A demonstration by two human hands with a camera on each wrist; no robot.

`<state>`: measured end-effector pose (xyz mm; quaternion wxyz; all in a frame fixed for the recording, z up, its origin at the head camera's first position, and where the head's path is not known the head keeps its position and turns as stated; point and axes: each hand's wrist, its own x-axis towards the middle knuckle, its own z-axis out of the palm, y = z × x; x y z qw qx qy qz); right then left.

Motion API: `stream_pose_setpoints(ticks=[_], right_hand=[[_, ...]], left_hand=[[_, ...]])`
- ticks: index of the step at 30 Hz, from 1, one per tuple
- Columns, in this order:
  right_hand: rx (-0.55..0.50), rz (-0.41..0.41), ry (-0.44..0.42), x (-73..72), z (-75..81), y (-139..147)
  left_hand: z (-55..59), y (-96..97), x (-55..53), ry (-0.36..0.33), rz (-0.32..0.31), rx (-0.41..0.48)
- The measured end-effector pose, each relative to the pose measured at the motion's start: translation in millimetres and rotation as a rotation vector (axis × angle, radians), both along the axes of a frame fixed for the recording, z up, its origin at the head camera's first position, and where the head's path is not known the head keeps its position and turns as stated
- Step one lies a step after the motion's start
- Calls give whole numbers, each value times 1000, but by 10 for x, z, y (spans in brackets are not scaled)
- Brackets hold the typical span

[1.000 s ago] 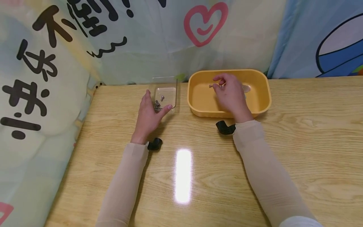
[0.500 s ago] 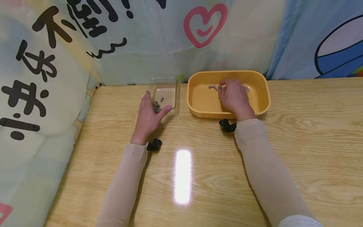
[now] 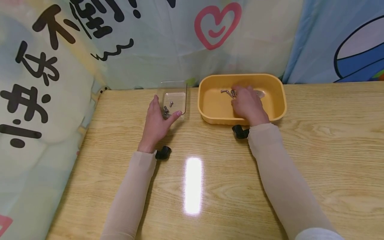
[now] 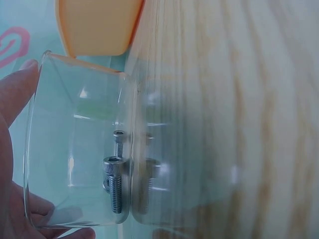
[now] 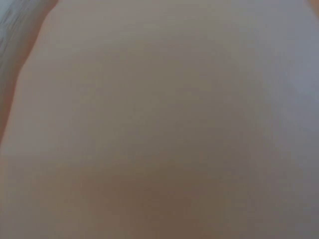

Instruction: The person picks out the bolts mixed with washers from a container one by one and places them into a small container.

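My left hand (image 3: pixel 156 125) holds the clear plastic box (image 3: pixel 177 96) at its near left side, thumb and fingers spread round it. Several metal socket-head screws (image 4: pixel 115 184) lie on the floor of this box, seen through its wall in the left wrist view. The right hand (image 3: pixel 249 105) reaches down into the yellow bin (image 3: pixel 211 106), knuckles up. Beside its fingers lie several screws (image 3: pixel 228 93) on the bin's floor. Its fingertips are mostly hidden under the hand, so I cannot tell whether they pinch a screw. A blurred pale surface fills the right wrist view.
A small clear object (image 3: pixel 260 94) lies in the bin, right of the hand. Box and bin stand side by side at the back of the wooden table (image 3: pixel 222 186), against a printed cloth (image 3: pixel 162 50). Black camera mounts (image 3: pixel 163 153) sit at both wrists.
My right hand has turned over and lowered among the screws in the bin, moving slightly right, and the screw seen at its fingers is hidden now. The left hand and box stay put.
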<state>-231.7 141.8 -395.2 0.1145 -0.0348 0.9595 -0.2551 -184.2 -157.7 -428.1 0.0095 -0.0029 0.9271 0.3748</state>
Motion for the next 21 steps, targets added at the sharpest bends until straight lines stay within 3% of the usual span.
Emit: stream_pose_setpoints(ticks=[21], right_hand=[[47,-20,-75,8,-11,-30]], left_hand=[[24,0,-3,-22,2,-14]])
